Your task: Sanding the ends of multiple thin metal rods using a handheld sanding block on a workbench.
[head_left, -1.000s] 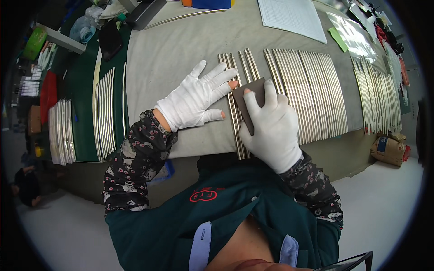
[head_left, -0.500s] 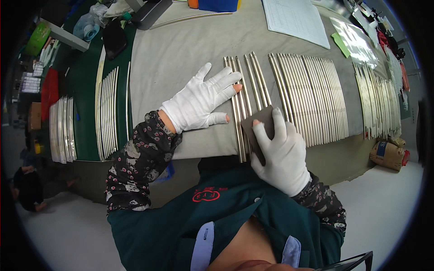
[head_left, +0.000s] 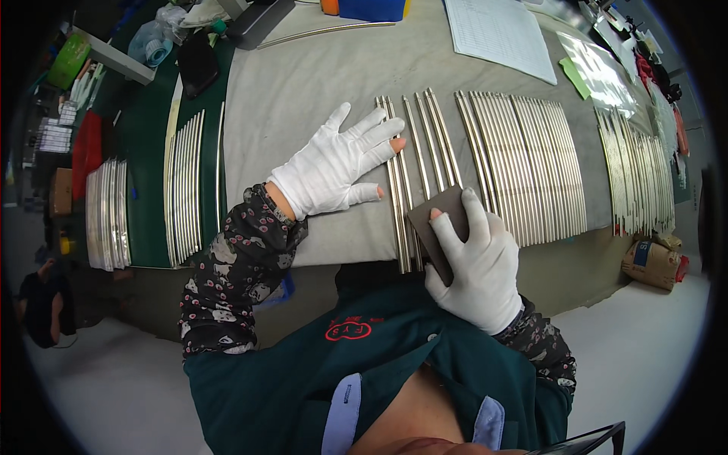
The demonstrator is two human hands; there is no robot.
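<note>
Spread over the left ends of a small group of thin metal rods (head_left: 393, 189), my white-gloved left hand (head_left: 330, 171) has its fingers apart, with bare thumb and finger tips showing. The fingertips touch the leftmost rods. My right hand (head_left: 484, 265), also gloved, grips a flat dark grey-brown pad (head_left: 438, 220), which lies over the near parts of the rods. Several loose rods (head_left: 434, 140) run side by side from under the pad toward the far side. Just right of them lies a broad, tight row of similar rods (head_left: 531, 167). The pad hides some near rod ends.
Further rods (head_left: 637, 178) lie in a bundle at the far right, and more rods (head_left: 184, 189) on the green mat (head_left: 144, 205) at left. A paper sheet (head_left: 500, 38), a black phone-like object (head_left: 197, 64) and a single long rod (head_left: 326, 32) are at the back.
One rod has separated from the left group and now lies further right, nearer the loose ones. My right hand and the pad have shifted slightly right and toward me; the left hand is nearly still.
</note>
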